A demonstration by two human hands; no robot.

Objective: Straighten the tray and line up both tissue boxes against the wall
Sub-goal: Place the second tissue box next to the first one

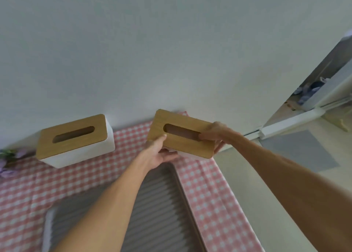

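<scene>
Wooden-lidded right tissue box [181, 135] near the wall [171, 51] sits clasped between left grip [160, 152] and right grip [215, 133].

A grey ribbed tray [156, 210] lies near the table's front edge, skewed. One white tissue box with a wooden slotted lid [74, 139] sits at the back edge against the wall [171, 51]; the other tissue box [181, 133] is angled near the back right corner.
</scene>
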